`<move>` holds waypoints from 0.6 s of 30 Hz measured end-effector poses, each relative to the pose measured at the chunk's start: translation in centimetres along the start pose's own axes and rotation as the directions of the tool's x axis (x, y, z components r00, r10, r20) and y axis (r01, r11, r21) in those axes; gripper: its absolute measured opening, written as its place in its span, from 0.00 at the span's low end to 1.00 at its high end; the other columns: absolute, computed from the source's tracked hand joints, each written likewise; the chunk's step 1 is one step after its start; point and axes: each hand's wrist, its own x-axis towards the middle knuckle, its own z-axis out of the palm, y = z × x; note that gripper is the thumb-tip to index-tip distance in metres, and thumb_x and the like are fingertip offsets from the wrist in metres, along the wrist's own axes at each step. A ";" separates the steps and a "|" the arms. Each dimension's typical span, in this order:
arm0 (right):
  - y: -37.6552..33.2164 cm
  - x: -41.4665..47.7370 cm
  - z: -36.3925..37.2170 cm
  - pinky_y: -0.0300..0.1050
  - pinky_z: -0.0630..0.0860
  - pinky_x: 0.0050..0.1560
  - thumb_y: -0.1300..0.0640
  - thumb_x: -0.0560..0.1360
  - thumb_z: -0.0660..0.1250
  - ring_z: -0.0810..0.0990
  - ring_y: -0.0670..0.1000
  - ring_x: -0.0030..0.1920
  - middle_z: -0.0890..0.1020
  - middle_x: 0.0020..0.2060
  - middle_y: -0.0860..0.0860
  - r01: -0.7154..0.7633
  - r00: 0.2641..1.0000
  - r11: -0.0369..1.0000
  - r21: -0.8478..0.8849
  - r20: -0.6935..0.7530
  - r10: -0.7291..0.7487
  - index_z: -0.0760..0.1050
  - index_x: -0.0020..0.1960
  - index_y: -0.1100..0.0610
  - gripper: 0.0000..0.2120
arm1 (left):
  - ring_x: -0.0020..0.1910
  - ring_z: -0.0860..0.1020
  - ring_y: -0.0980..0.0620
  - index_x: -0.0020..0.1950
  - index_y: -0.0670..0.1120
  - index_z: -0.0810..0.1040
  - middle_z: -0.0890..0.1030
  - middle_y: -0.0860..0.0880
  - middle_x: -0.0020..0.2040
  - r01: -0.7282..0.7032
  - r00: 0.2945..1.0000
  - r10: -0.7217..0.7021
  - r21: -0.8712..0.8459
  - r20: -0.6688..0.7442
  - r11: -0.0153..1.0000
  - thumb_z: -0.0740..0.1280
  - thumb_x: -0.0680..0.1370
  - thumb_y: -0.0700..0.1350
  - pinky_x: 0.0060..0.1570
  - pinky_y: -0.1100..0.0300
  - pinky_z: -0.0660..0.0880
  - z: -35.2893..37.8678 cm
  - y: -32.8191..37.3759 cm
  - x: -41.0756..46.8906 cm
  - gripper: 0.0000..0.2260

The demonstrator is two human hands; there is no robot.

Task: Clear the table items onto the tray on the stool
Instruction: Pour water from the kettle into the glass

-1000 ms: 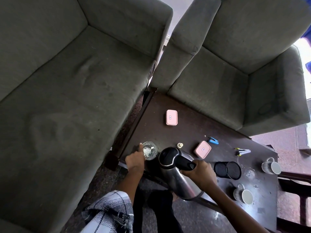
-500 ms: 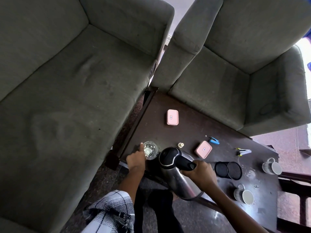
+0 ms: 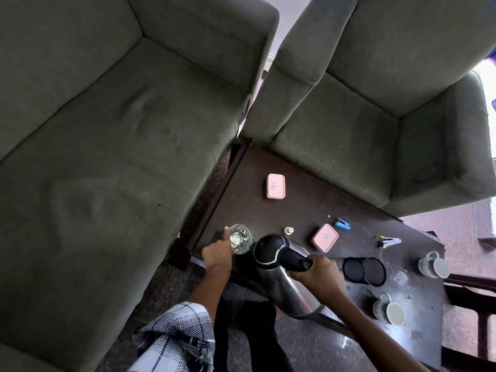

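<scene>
- The right hand (image 3: pixel 319 275) is wrapped tight round the black handle of a steel electric kettle (image 3: pixel 287 285). Its black lid is shut, so what it holds is hidden.
- Above this grip, the kettle's top sits just beside a clear drinking glass (image 3: pixel 241 238).
- The left hand (image 3: pixel 218 255) lies against the glass's near-left side, with the forefinger straight along the rim. The thumb is hidden, so I cannot tell whether the hand clasps the glass. The glass stands on the dark wooden table (image 3: pixel 295 208) near its corner, and something pale glints at its bottom.
- Just right of the kettle grip is a black mesh pen holder (image 3: pixel 365 271) with 2 round wells, both dark inside.
- Beyond the right hand, a pink lidded box (image 3: pixel 324 237) lies shut. A 2nd pink lidded box (image 3: pixel 275 186), also shut, is farther off, beyond both hands.
- A small cream cap (image 3: pixel 288 230) sits between the glass and the nearer box.
- Far right of the grip stand 2 mugs, 1 grey mug (image 3: pixel 433 265) beyond the holder and 1 pale-lined mug (image 3: pixel 389 310) nearer. I cannot tell their contents.
- A blue stapler (image 3: pixel 341 223) lies beyond the nearer box.
</scene>
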 end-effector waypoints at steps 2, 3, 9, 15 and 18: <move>0.0 0.0 0.0 0.41 0.63 0.29 0.41 0.62 0.72 0.75 0.53 0.34 0.77 0.31 0.50 0.000 1.000 1.000 0.005 0.001 0.000 0.65 0.28 0.52 0.21 | 0.50 0.82 0.50 0.76 0.50 0.51 0.83 0.48 0.54 0.005 1.000 -0.005 -0.006 -0.001 1.000 0.56 0.80 0.39 0.47 0.59 0.75 0.1 0.0 0.1 0.26; 0.0 0.0 0.0 0.41 0.63 0.29 0.41 0.62 0.72 0.76 0.53 0.34 0.77 0.31 0.50 0.001 1.000 1.000 0.007 0.003 -0.001 0.65 0.28 0.52 0.20 | 0.50 0.82 0.50 0.76 0.50 0.51 0.83 0.48 0.54 0.006 1.000 -0.006 -0.008 0.003 1.000 0.56 0.80 0.39 0.48 0.59 0.75 0.1 0.0 0.1 0.26; 0.1 0.1 0.1 0.41 0.64 0.32 0.41 0.62 0.72 0.74 0.53 0.35 0.77 0.32 0.50 -0.006 1.000 1.000 0.006 0.011 0.006 0.63 0.27 0.52 0.21 | 0.50 0.82 0.50 0.76 0.50 0.52 0.83 0.48 0.54 0.012 1.000 -0.012 -0.018 0.017 1.000 0.58 0.80 0.42 0.47 0.58 0.75 0.2 -0.2 0.2 0.26; 0.1 0.1 0.2 0.41 0.64 0.31 0.41 0.62 0.72 0.74 0.53 0.35 0.76 0.32 0.50 -0.003 1.000 1.000 0.009 0.017 0.003 0.63 0.28 0.51 0.21 | 0.52 0.82 0.49 0.76 0.49 0.51 0.82 0.48 0.56 0.005 1.000 -0.005 -0.012 0.014 1.000 0.55 0.80 0.38 0.49 0.57 0.75 0.0 -0.1 0.0 0.26; 0.0 0.1 0.2 0.40 0.62 0.27 0.41 0.62 0.72 0.74 0.52 0.35 0.76 0.32 0.49 0.007 1.000 1.000 0.002 0.020 -0.007 0.63 0.28 0.51 0.21 | 0.52 0.81 0.49 0.76 0.48 0.50 0.82 0.48 0.56 0.007 1.000 -0.007 -0.010 0.028 1.000 0.54 0.80 0.36 0.49 0.57 0.75 -0.1 0.0 0.0 0.27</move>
